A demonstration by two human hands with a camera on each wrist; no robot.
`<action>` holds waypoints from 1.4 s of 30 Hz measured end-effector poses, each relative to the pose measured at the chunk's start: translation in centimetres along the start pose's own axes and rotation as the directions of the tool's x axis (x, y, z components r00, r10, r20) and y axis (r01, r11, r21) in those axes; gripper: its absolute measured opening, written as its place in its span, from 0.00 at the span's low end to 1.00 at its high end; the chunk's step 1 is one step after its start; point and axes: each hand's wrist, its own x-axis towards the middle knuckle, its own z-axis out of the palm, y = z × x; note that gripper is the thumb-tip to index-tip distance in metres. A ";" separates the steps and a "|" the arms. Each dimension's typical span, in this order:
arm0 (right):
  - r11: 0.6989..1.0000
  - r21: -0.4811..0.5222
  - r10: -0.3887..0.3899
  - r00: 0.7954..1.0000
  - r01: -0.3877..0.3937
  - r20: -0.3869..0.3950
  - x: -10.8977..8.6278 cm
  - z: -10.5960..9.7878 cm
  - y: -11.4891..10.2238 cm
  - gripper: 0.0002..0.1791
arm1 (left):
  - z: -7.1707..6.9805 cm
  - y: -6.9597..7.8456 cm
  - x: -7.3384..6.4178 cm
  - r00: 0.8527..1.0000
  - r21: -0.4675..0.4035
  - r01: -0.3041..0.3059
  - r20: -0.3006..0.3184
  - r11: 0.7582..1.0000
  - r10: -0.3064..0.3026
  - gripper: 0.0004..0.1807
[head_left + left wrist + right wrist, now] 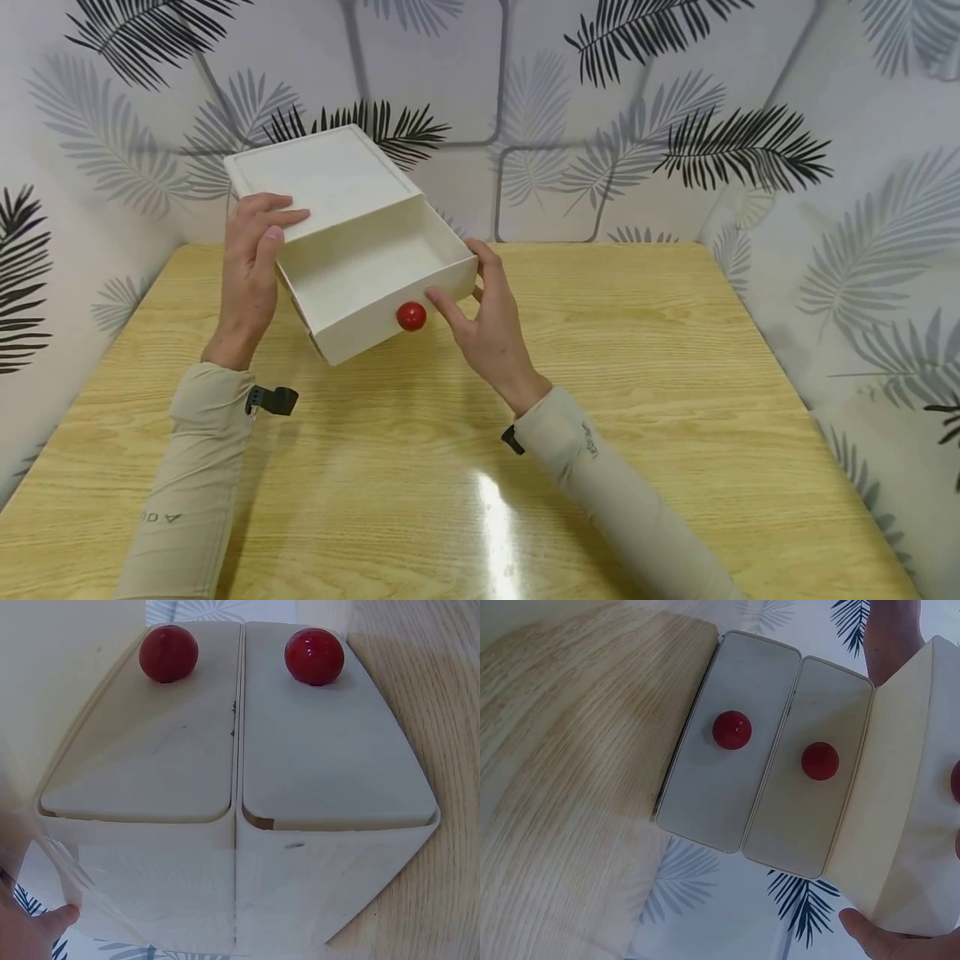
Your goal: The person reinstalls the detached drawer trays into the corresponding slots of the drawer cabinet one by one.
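Note:
A white drawer unit (322,171) stands at the back left of the table, its top drawer (367,271) pulled far out. The drawer's inside is bare white, and a red round knob (411,317) sits on its front. My left hand (247,267) rests on the unit's left top edge, fingers laid across the top. With thumb on the front and fingers around the side, my right hand (491,333) pinches the drawer's right front corner. Below it, in the right wrist view, are two closed drawers, the middle drawer (810,817) and the bottom drawer (724,787), each with a red knob.
The wood-grain table (600,358) extends in front and to the right. A wall covering (540,108) with leaf prints stands close behind the unit. A black strap (272,400) hangs at the left wrist.

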 end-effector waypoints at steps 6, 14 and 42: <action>0.999 0.023 -0.025 1.000 0.025 -0.017 0.4 0.3 0.5 0.41 | -0.1 -0.9 0.1 1.000 0.012 -0.019 0.015 1.000 0.019 0.23; 0.999 0.032 -0.020 0.999 0.020 -0.027 1.0 1.0 0.7 0.40 | -0.2 -0.8 0.0 1.000 0.026 0.016 0.006 1.000 -0.016 0.24; 0.999 0.023 0.026 0.999 -0.026 -0.023 2.9 2.5 2.4 0.40 | 0.1 -1.1 0.1 1.000 0.007 0.018 0.003 1.000 -0.018 0.24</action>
